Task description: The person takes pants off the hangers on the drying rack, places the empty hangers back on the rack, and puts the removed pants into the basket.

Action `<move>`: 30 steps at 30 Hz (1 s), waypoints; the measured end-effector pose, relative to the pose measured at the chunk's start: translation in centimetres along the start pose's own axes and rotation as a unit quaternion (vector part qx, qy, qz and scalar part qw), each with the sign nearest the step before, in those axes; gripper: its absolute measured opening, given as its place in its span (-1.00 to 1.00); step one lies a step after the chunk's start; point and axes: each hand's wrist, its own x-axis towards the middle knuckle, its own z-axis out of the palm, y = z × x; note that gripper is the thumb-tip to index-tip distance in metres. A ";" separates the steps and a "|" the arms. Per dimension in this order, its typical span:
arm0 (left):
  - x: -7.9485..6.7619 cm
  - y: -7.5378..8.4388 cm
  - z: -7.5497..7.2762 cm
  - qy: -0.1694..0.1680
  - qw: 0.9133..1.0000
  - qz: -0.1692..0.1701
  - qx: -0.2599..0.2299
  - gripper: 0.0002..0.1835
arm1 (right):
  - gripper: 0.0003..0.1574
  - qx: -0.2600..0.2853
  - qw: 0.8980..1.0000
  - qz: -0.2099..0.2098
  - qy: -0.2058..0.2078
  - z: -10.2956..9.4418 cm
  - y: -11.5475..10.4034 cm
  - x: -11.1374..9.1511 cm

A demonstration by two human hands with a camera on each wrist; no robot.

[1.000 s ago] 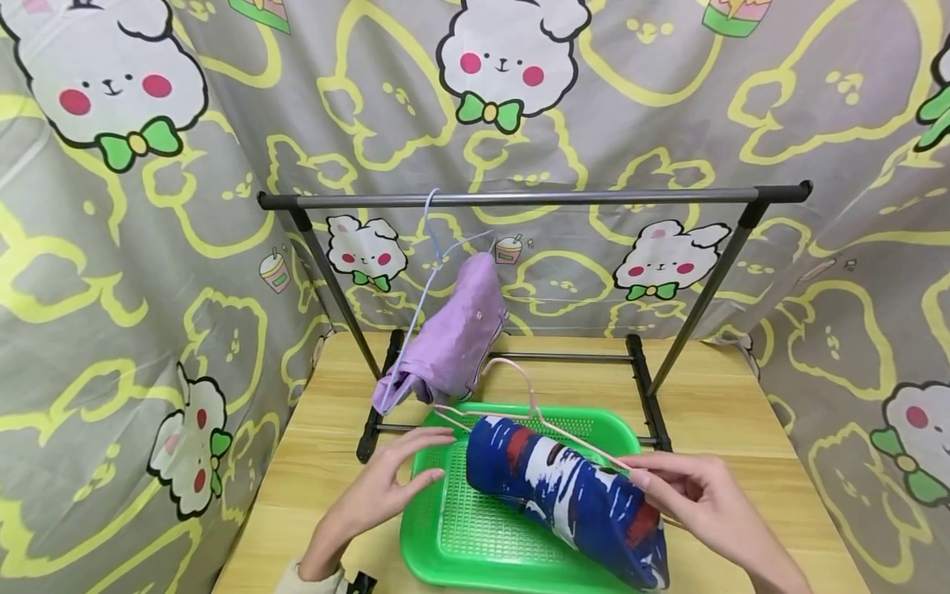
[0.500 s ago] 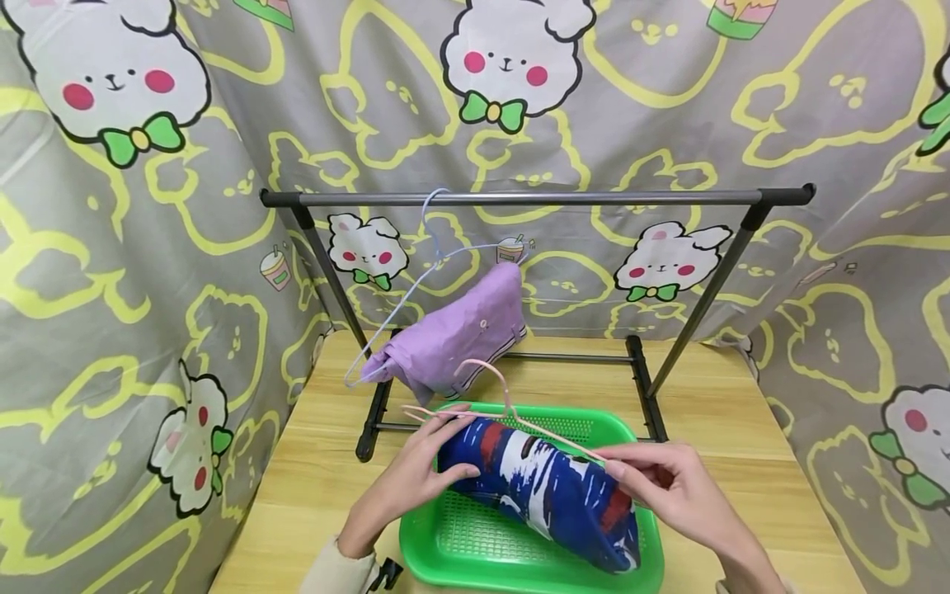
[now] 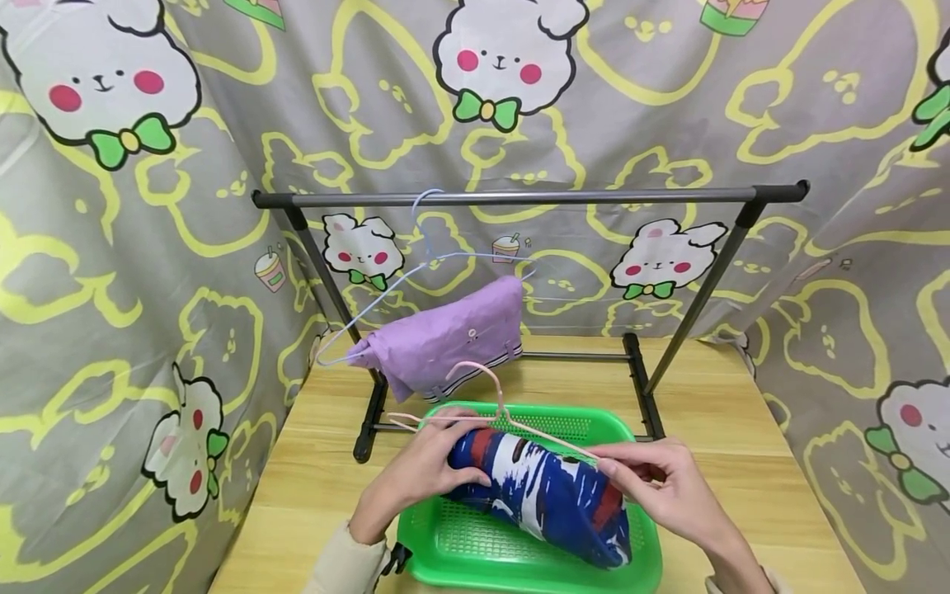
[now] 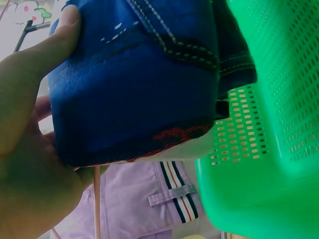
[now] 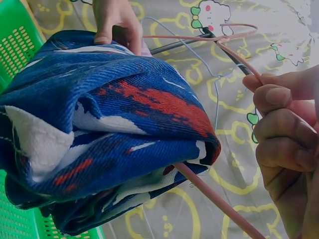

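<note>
Blue denim pants [image 3: 530, 495] with red and white splashes hang folded over the lower bar of a pink hanger [image 3: 549, 436]. My left hand [image 3: 416, 470] grips their left end, thumb on the front and fingers behind. In the left wrist view, pocket stitching shows on the denim [image 4: 134, 99]. With thumb and fingertips, my right hand [image 3: 660, 487] pinches the hanger's right arm. The right wrist view shows the hanger's lower bar [image 5: 219, 204] coming out of the fold. Below the pants lies a green perforated basket [image 3: 649, 561].
A dark metal rack [image 3: 609, 197] stands at the back of the wooden table [image 3: 297, 495]. Purple pants [image 3: 445, 338] hang from it on a light blue hanger [image 3: 374, 304], left of middle. Patterned curtains [image 3: 668, 107] enclose the back and sides.
My left hand has come in from the left and taken hold of the denim pants' end. Pants and pink hanger have shifted left. The hanging purple pants have swung round to face forward.
</note>
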 end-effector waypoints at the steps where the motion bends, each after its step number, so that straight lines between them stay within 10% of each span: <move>1: 0.0 0.0 0.0 -0.003 1.000 0.004 0.002 -0.20 | -0.59 -0.002 1.000 0.003 -0.001 0.0 0.0 0.0; 19: 0.0 1.6 0.4 -0.077 0.992 0.025 0.099 -0.24 | -0.56 0.001 1.000 -0.023 0.005 0.4 0.8 -0.2; 30: -0.1 1.9 1.0 -0.054 0.989 0.044 0.130 -0.41 | -0.58 0.017 1.000 0.008 -0.012 0.3 0.6 -0.1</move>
